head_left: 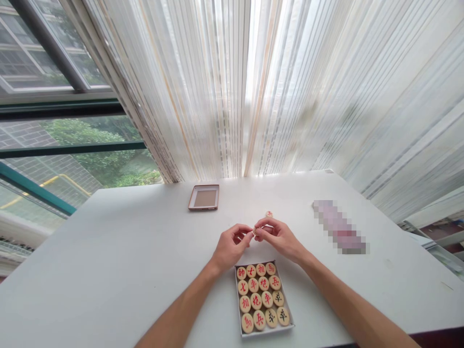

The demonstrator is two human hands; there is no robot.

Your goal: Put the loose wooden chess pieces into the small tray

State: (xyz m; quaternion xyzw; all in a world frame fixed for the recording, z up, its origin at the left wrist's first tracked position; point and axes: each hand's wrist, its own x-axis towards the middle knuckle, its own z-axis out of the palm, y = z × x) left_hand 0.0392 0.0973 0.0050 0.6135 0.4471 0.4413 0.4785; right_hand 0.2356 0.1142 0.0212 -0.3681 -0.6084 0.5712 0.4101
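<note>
Over the white table, both hands meet just beyond a shallow open box point(267, 334). My right hand point(277, 236) pinches a round wooden Chinese chess piece point(254, 232) between thumb and fingers; its marking is hidden. My left hand point(232, 244) is closed in a pinch, its thumb and fingertips at the left edge of that same piece. Rows of Chinese chess pieces point(256, 301) fill the box, most with red characters and several at the lower right with black ones. One loose piece with a red character point(268, 213) lies just past my right hand.
A brown-rimmed box lid point(204, 198) lies near the table's far edge, left of centre. A pixelated, pinkish elongated item point(340, 228) is on the right side of the white table point(119, 270). Striped curtains point(217, 87) hang behind, with a window at left.
</note>
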